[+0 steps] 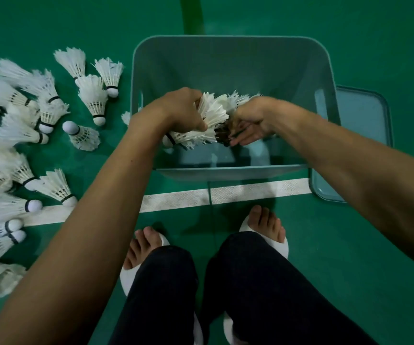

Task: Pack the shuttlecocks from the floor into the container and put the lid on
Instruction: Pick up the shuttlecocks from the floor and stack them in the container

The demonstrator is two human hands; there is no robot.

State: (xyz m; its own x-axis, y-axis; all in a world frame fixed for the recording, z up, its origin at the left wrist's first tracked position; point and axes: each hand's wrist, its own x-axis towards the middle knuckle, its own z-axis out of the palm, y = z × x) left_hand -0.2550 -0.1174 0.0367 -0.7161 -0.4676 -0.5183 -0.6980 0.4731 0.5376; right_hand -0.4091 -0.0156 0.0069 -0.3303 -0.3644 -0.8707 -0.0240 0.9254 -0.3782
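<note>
A teal plastic container [233, 43] stands on the green floor in front of me. Both hands are over its inside with a bunch of white feather shuttlecocks [213, 115] between them. My left hand [183, 110] grips the bunch from the left, fingers curled round the feathers. My right hand [250, 123] holds the bunch's right side, its fingers partly straight and pointing left beneath the feathers. Several more shuttlecocks [27, 135] lie scattered on the floor to the left. The teal lid [365, 115] lies flat on the floor, right of the container and partly behind it.
A white court line [250, 192] runs across the floor just in front of the container. My two feet in white slippers [278, 242] and dark trouser legs are below it. A lighter green stripe [192, 13] runs away beyond the container.
</note>
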